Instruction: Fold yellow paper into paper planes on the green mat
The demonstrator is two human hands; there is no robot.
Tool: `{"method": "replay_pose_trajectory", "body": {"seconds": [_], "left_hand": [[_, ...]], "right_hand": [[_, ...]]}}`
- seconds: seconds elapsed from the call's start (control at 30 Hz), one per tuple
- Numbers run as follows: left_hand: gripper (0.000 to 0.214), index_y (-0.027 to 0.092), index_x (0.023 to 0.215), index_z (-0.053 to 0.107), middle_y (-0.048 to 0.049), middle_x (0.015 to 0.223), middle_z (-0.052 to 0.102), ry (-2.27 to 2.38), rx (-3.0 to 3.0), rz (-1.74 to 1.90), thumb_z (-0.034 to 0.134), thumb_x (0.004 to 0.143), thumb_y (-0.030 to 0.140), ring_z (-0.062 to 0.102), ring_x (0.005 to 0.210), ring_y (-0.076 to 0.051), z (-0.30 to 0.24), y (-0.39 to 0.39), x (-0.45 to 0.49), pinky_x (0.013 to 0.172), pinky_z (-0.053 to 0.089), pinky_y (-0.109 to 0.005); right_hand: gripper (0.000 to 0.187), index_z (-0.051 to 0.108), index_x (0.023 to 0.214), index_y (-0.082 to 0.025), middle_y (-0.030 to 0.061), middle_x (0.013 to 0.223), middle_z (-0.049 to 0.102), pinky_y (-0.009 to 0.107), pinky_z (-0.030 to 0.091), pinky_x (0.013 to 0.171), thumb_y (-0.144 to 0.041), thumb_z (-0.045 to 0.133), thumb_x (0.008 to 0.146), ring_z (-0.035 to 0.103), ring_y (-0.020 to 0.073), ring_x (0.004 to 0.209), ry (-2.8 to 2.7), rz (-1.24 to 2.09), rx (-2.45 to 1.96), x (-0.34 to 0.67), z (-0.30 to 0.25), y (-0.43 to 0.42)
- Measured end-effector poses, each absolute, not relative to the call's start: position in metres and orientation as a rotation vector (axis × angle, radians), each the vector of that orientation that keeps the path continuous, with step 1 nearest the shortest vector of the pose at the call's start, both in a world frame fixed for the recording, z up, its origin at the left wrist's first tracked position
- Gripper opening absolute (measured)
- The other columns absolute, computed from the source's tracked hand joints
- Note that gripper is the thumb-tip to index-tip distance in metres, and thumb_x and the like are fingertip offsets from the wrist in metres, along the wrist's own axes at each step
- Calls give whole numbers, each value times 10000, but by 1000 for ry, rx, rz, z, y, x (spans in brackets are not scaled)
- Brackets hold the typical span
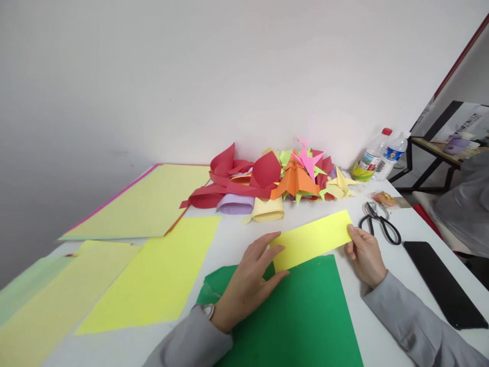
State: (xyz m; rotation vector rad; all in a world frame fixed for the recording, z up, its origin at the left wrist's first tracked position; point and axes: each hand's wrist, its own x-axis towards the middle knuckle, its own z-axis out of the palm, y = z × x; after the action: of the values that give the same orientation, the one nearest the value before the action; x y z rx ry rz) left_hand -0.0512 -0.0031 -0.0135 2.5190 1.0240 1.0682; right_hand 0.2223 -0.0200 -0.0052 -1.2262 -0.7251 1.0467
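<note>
A bright yellow paper strip (313, 240) stretches between my two hands, tilted up toward the right. My right hand (364, 255) pinches its right end between thumb and fingers. At the strip's left end is my left hand (248, 280), with thumb and fingers spread apart; whether a fingertip touches the paper is hard to tell. A green sheet (298, 316) lies flat below, partly covered by my left hand and forearm. One corner at its far left looks creased or covered with clear film.
Yellow sheets (164, 275) and a large paper stack (141, 199) lie left. Along the wall are red paper pieces (263, 173) and an orange folded figure (296, 178). Scissors (382, 224), a black phone-like slab (443, 283) and bottles (372, 155) occupy the right. A person's grey sleeve (466, 199) shows beyond.
</note>
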Motion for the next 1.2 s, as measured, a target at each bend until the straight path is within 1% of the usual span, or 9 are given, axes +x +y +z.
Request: {"method": "replay_pose_trajectory", "body": {"seconds": [0.13,0.3,0.47,0.57,0.67,0.9,1.03,1.1,1.2], "left_hand": [[273,233,1123,542,-143,1313,553,1002,2493,1104,603,857,245,523,1224,-263,-10,-4,-51,969,499,-442],[194,218,1062,575,-143,1233,609,998,2534,1146,554,869,208,574,1155,-250,-5,-5,-50,931,518,-409],[89,194,928,605,-138,1167,655,914,2698,1177,544,873,160,603,1092,-242,-3,-3,-50,924,512,-421],[145,193,882,624,-124,1139,678,899,2722,1161,491,903,140,616,1070,-226,-3,-2,-51,949,499,-431],[188,193,932,640,-112,1121,697,920,2689,1162,458,920,148,636,1038,-213,-5,-1,-51,947,508,-418],[222,200,946,633,-90,1041,727,1047,2549,1127,412,945,217,677,951,-197,-6,0,-51,852,561,-359],[227,206,944,617,-78,1037,728,1108,2469,1122,395,950,248,685,950,-193,-7,-1,-51,844,560,-342],[217,208,937,600,-77,1045,723,1135,2422,1115,389,951,257,689,937,-189,-8,-1,-52,832,561,-333],[208,213,923,573,-73,1043,717,1160,2365,1094,374,955,263,695,908,-184,-8,-1,-52,788,564,-310]], "right_hand": [[460,539,563,-175,-48,361,486,197,234,346,-561,737,714,316,43,320,-737,1045,-1209,224,-7,-19],[448,555,563,-174,-47,359,484,208,227,345,-555,735,715,315,51,319,-730,1045,-1204,224,-7,-19],[448,552,555,-170,-46,354,485,205,215,348,-544,740,715,312,46,316,-719,1054,-1204,224,-5,-20],[453,544,538,-173,-44,353,482,206,213,349,-541,739,718,312,48,317,-717,1054,-1200,223,-4,-20],[464,534,521,-182,-45,347,469,214,215,344,-553,738,710,304,54,315,-724,1043,-1201,223,-4,-20],[503,530,503,-185,-28,350,481,223,209,350,-597,688,744,312,62,317,-751,1038,-1218,223,-6,-20],[575,511,451,-180,-19,342,463,222,233,365,-643,629,771,333,61,327,-789,1015,-1223,224,-7,-21],[562,574,521,-168,-26,352,467,219,222,361,-683,627,740,324,58,322,-791,1011,-1223,224,-6,-20],[530,642,705,-164,-40,388,493,215,223,363,-694,640,714,322,65,324,-838,972,-1267,224,-7,-19]]}}
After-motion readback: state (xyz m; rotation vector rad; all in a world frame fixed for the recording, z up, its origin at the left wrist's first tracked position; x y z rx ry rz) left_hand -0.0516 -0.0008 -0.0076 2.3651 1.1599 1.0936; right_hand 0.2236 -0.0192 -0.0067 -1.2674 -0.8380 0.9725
